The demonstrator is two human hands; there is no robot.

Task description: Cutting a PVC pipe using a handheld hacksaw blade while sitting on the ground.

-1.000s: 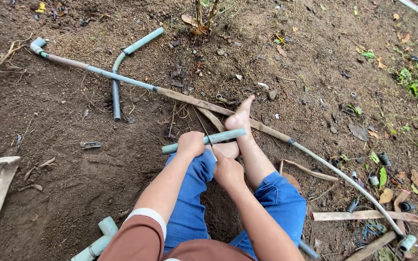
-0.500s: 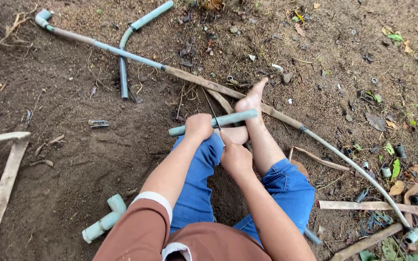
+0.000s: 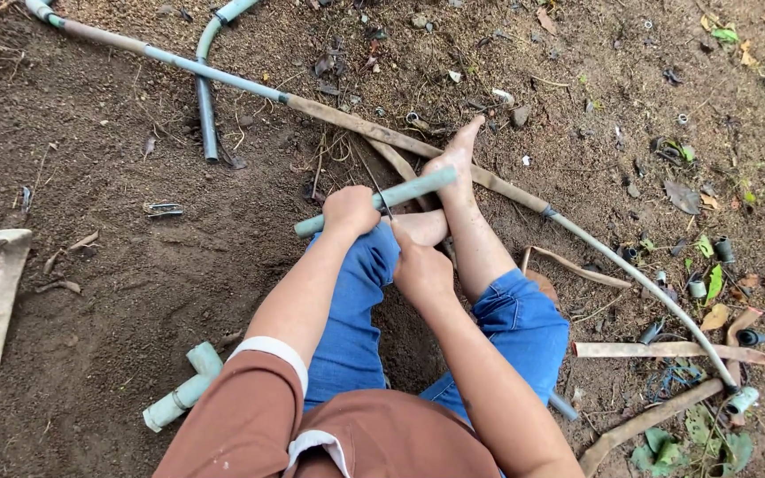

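At the centre of the frame, a seated person's left hand closes around a short grey-green pipe braced against the bare feet. The right hand is curled just below it, over the dirt; its grip cannot be told.

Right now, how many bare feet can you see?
2. One foot points up beside the short pipe; the other foot lies sideways beneath it, between the left hand and right hand.

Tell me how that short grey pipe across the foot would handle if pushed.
The short pipe looks stiff: it stays straight under the left hand. Being round, it would probably roll on the dirt. Likely light, since it appears to be thin plastic.
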